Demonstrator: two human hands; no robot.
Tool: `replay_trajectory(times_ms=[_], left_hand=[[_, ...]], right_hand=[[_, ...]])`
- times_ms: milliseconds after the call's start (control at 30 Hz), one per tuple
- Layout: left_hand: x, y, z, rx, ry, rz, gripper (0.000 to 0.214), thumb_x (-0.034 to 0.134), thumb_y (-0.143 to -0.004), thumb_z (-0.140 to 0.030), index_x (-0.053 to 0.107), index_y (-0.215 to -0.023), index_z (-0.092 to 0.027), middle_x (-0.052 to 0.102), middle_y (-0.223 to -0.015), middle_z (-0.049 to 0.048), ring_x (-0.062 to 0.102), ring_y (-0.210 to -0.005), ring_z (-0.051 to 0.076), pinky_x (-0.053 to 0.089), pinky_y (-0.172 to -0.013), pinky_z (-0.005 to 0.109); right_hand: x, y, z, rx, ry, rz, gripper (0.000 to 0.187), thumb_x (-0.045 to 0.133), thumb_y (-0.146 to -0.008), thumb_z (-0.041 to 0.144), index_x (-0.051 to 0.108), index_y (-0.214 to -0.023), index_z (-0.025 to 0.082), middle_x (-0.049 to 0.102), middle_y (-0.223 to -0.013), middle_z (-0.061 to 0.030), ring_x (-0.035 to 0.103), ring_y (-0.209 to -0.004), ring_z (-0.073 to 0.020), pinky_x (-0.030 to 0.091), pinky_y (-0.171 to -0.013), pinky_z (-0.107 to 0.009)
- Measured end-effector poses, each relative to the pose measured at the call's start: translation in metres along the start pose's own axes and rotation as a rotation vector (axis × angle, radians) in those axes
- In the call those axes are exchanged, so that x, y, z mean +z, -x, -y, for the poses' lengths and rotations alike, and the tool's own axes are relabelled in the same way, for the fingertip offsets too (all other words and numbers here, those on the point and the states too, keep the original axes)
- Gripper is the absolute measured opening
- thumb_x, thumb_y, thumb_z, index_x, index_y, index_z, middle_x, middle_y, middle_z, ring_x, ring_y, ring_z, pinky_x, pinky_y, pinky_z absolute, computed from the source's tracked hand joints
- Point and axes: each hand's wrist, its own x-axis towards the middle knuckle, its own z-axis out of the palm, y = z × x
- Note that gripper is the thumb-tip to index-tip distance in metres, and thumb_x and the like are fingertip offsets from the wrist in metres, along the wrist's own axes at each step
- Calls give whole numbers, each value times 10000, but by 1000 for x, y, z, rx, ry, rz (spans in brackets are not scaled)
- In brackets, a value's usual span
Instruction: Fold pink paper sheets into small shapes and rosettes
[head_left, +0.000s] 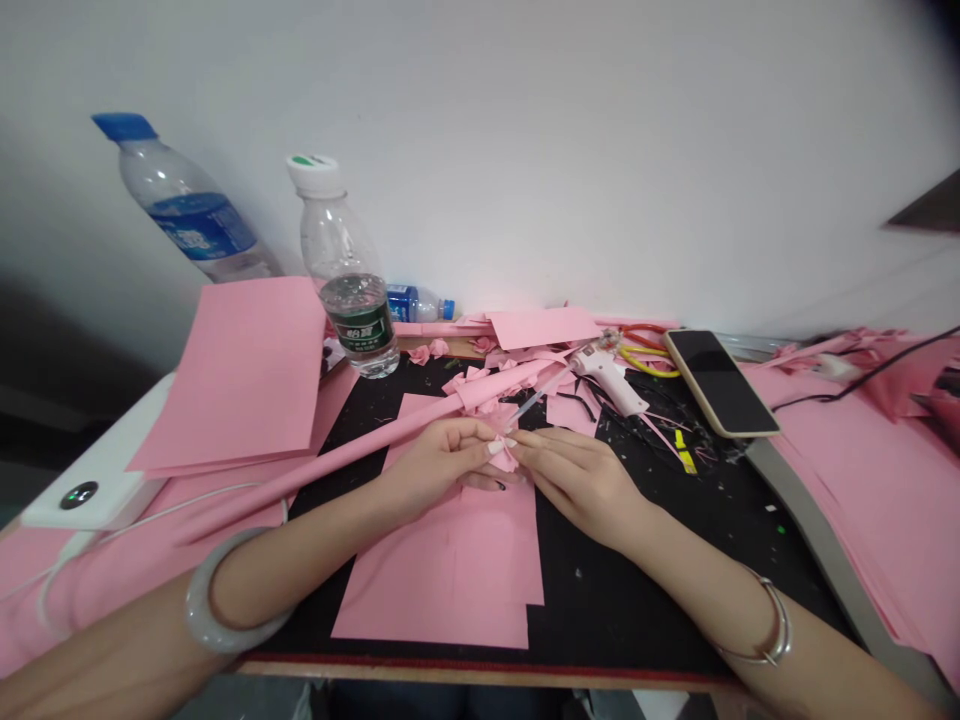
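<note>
My left hand [442, 462] and my right hand [577, 475] meet at the middle of the black mat [637, 560], fingertips pinched together on a small folded pink paper piece [504, 455]. A thin clear stick [534, 400] runs up and to the right from the fingertips. A long rolled pink paper tube [337, 462] lies diagonally under my left hand. Pink paper sheets [457, 570] lie beneath both hands.
A white glue gun [609, 378], a phone [718, 382] and small pink paper flowers [480, 385] lie behind the hands. Two plastic bottles [349, 270] [187, 215] stand at back left beside a pink paper stack [247, 370]. A white device with cable [90, 495] sits left. Pink paper [885, 470] covers the right.
</note>
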Motion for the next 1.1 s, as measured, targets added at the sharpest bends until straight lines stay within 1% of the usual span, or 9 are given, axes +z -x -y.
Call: replay_trajectory(times_ms=[133, 267, 467, 767, 867, 933, 1000, 1033, 1100], left_hand=[[-2, 0, 1, 7, 40, 27, 146, 651, -773, -235, 628, -841, -108, 688, -820, 68, 676, -769, 170, 496, -729, 280], [-2, 0, 0, 8, 6, 52, 158, 680, -747, -210, 640, -865, -112, 704, -790, 70, 666, -754, 153, 483, -735, 274], [-1, 0, 0, 44, -7, 51, 121, 696, -726, -161, 640, -823, -116, 705, -753, 51, 653, -710, 121, 476, -698, 237], [-3, -1, 2, 46, -26, 52, 134, 696, -717, -154, 641, -829, -106, 704, -749, 56, 651, -715, 129, 474, -689, 242], [-1, 0, -1, 50, -64, 38, 126, 697, -716, -168, 639, -810, -108, 698, -731, 49, 644, -693, 123, 474, -679, 238], [0, 2, -2, 50, -115, 31, 118, 687, -723, -171, 635, -807, -106, 693, -733, 48, 639, -684, 117, 476, -676, 236], [3, 3, -2, 37, -155, 26, 142, 678, -725, -167, 623, -842, -110, 688, -750, 47, 641, -681, 122, 488, -677, 251], [4, 3, -2, 30, -168, 24, 171, 676, -723, -164, 609, -874, -117, 687, -756, 43, 646, -681, 128, 497, -677, 264], [6, 3, -1, 33, -183, 23, 242, 681, -711, -153, 566, -922, -141, 680, -736, 23, 655, -670, 139, 511, -657, 276]], right_hand=[[-1, 0, 0, 9, -8, 14, 226, 482, -863, 90, 600, -1053, 128, 668, -1051, -122, 627, -980, -205, 537, -843, -352], [0, -1, 1, 31, -28, 44, 241, 475, -855, 88, 589, -1060, 143, 664, -1061, -114, 618, -1001, -207, 531, -851, -367], [-2, -4, 5, 77, -66, 53, 273, 472, -818, 82, 585, -1055, 156, 658, -1079, -113, 628, -983, -208, 533, -828, -366], [-2, -3, 5, 41, -101, 60, 298, 476, -796, 77, 567, -1066, 167, 621, -1150, -119, 610, -1004, -210, 519, -823, -365], [-2, -2, 6, 58, -171, 53, 301, 463, -789, 77, 556, -1055, 183, 608, -1164, -113, 604, -996, -205, 508, -817, -356], [-2, -2, 7, 106, -234, 1, 325, 454, -785, 81, 527, -1086, 175, 629, -1097, -112, 613, -937, -190, 505, -786, -330], [-3, -1, 8, 205, -256, -62, 291, 446, -798, 97, 511, -1073, 165, 650, -935, -84, 613, -790, -159, 497, -695, -279], [-3, -1, 9, 264, -248, -68, 227, 447, -810, 113, 517, -1020, 166, 635, -826, -54, 589, -694, -140, 476, -629, -253], [-2, -1, 11, 360, -224, -7, 68, 451, -836, 149, 511, -843, 180, 543, -656, 7, 496, -555, -111, 402, -528, -224]])
